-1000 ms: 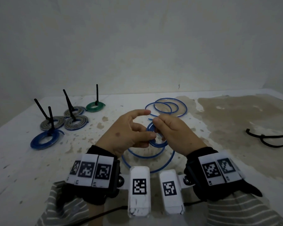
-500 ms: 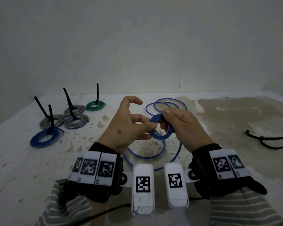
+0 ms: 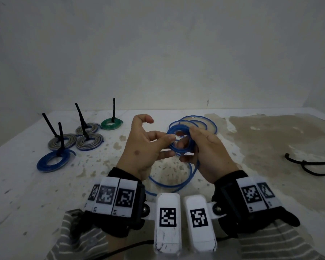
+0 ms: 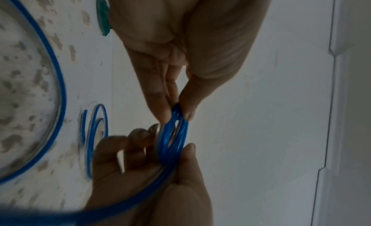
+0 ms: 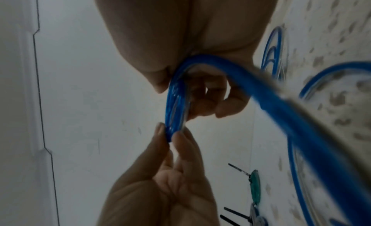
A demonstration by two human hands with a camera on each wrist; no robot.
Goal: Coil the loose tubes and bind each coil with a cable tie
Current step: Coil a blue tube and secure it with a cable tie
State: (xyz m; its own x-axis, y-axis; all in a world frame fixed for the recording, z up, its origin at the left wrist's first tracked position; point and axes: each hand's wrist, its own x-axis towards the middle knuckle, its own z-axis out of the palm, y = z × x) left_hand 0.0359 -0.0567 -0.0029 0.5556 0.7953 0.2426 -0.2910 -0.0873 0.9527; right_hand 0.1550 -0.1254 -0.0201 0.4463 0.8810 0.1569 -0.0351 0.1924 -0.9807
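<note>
A small coil of blue tube [image 3: 178, 142] is held up above the table between both hands. My left hand [image 3: 170, 144] pinches the coil's left rim between thumb and fingers, with the index finger raised free. My right hand [image 3: 189, 145] grips the right side, its fingers curled through the ring. The left wrist view shows the pinch on the blue coil [image 4: 174, 134], and the right wrist view shows that coil [image 5: 176, 99] edge-on. The loose tail of the tube [image 3: 176, 184] drops from the right hand and loops on the table. More loose loops [image 3: 204, 121] lie behind the hands.
Bound coils with upright black tie tails sit at the left: a blue one [image 3: 53, 162], three grey ones [image 3: 62, 142] and a green one [image 3: 111, 123]. Loose black cable ties [image 3: 311, 166] lie at the right on the stained table [image 3: 270, 139]. A wall stands close behind.
Both hands have lifted the coil higher and farther from me. The coil has grown and the loop left on the table has shrunk. The left index finger has lifted off.
</note>
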